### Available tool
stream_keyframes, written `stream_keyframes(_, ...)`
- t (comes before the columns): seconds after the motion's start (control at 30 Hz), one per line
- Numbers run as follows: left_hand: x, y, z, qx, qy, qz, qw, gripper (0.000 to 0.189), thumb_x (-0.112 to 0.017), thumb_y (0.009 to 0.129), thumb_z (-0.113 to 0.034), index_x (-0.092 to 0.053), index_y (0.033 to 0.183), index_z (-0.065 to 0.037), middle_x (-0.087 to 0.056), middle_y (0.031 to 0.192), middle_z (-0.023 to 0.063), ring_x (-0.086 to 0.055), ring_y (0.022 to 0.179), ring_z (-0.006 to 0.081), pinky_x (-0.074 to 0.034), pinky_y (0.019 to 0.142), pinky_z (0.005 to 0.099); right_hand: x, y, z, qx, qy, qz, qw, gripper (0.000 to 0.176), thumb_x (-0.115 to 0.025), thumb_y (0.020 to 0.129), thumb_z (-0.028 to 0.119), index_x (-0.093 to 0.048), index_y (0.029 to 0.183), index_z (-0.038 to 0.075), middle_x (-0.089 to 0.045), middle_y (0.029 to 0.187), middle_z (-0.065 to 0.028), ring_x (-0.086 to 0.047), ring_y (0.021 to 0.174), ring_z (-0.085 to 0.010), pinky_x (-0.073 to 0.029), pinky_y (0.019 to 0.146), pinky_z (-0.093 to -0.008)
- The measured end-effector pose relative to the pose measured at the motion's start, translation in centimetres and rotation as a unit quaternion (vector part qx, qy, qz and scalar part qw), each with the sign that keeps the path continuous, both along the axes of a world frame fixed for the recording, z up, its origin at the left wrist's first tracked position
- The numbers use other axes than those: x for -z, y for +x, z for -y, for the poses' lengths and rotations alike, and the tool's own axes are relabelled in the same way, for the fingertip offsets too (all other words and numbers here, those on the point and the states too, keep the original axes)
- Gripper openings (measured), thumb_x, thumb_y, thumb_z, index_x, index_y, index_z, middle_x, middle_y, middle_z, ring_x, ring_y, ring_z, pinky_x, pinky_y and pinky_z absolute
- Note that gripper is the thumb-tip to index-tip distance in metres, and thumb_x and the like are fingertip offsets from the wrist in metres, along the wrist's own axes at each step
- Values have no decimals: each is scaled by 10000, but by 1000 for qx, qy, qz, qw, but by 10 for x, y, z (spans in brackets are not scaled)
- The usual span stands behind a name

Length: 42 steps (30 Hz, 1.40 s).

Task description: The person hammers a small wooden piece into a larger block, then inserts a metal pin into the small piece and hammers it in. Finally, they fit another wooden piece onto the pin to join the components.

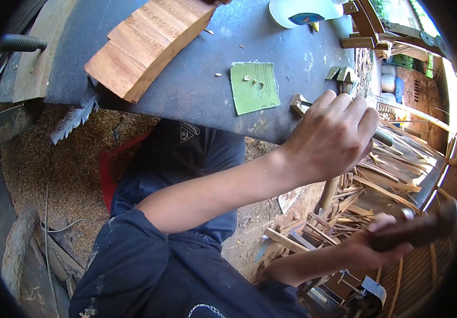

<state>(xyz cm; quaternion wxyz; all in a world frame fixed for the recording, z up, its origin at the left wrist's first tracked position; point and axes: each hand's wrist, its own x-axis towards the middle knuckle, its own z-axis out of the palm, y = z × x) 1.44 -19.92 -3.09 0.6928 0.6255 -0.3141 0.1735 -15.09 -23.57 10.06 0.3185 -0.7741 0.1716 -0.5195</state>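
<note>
My left hand [334, 132] reaches across to the right end of the dark work table [186, 95]. Its fingers are curled closed, with the back of the hand towards me, so what it grips is mostly hidden. A metal piece [298, 104] shows on one side of this fist and a dark rod end [382, 136] on the other. Just beyond the knuckles is a curved metal part [347, 75]. Lower right, my right hand [369, 248] is closed around a dark brown wooden-looking piece [416, 232], blurred and held up off the table.
A thick wooden block [149, 45] lies on the table, near a green sandpaper sheet [254, 87] bearing small bits. A clear bottle [305, 11] stands at the back. A feather [74, 119] hangs at the edge. Wood strips [366, 185] litter the floor.
</note>
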Motion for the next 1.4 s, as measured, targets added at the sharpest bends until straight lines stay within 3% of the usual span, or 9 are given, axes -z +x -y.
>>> stream_keyframes(0.2, -1, 3, -4, -2, -4, -3, 1000, 251, -766, 864, -205, -564, 923, -68, -553, 848, 73, -575, 744, 239, -435, 693, 401, 2, -11, 22, -48, 60, -21, 997, 619, -562, 1102, 417, -430, 1548, 9, -638, 1148, -143, -542, 708, -95, -397, 571, -218)
stream_keyframes(0.3, -2, 5, -6, 3, 1, -6, 1000, 261, -770, 861, -212, -562, 921, -68, -552, 843, 73, -581, 742, 239, -440, 689, 402, 19, -5, 10, 55, 5, -272, 961, 557, -579, 1096, 403, -502, 1498, 24, -667, 1073, -124, -532, 675, -69, -390, 536, -203)
stream_keyframes(0.37, 0, 6, -5, 1, 5, -4, 1000, 265, -772, 860, -216, -562, 922, -68, -550, 840, 73, -585, 740, 240, -443, 687, 401, 14, -4, 14, 91, 17, -210, 973, 568, -562, 1108, 423, -503, 1502, 18, -671, 1098, -141, -544, 673, -69, -386, 516, -187)
stream_keyframes(0.43, 1, 3, -2, -7, 11, 2, 1000, 268, -773, 859, -218, -562, 925, -67, -548, 837, 72, -588, 740, 240, -444, 687, 398, 5, 7, 3, 130, 164, 77, 975, 592, -542, 1122, 453, -494, 1513, 11, -659, 1181, -173, -571, 681, -84, -407, 513, -178)
stream_keyframes(0.5, 2, 3, 0, -16, 17, 10, 1000, 265, -771, 861, -217, -557, 917, -71, -548, 833, 67, -577, 728, 236, -438, 681, 397, 2, -23, 27, -186, 161, -66, 967, 647, -461, 1133, 528, -488, 1486, -14, -605, 1179, -160, -604, 816, -121, -424, 529, -179)
stream_keyframes(0.63, 3, 5, -3, -22, 38, 15, 999, 266, -772, 860, -215, -551, 907, -76, -542, 827, 64, -562, 716, 231, -429, 673, 393, 27, -14, 9, 29, 45, -276, 960, 718, -585, 1074, 516, -444, 1552, 0, -616, 995, -136, -564, 748, -95, -377, 521, -166)
stream_keyframes(0.73, 6, 7, -5, -27, 49, 9, 998, 263, -772, 862, -216, -553, 910, -79, -538, 822, 60, -558, 714, 228, -424, 671, 390, 11, 8, 1, 94, 145, 11, 985, 726, -603, 1090, 457, -382, 1604, -6, -603, 1047, -148, -538, 684, -103, -323, 457, -189)
stream_keyframes(0.83, 6, 7, -4, -26, 32, 11, 999, 264, -777, 857, -220, -557, 904, -83, -534, 814, 52, -557, 716, 223, -425, 675, 387, -12, -7, 17, -128, 175, 32, 976, 679, -498, 1153, 397, -263, 1639, -16, -531, 1076, -162, -465, 589, -127, -335, 447, -229)
stream_keyframes(1.4, 10, 1, -9, 26, 70, 43, 996, 229, -766, 877, -258, -610, 915, -94, -594, 842, 45, -619, 802, 209, -465, 757, 361, 35, -16, 9, 13, 132, -116, 984, 599, -539, 1103, 433, -441, 1530, 25, -614, 1026, -124, -496, 609, -91, -359, 430, -211)
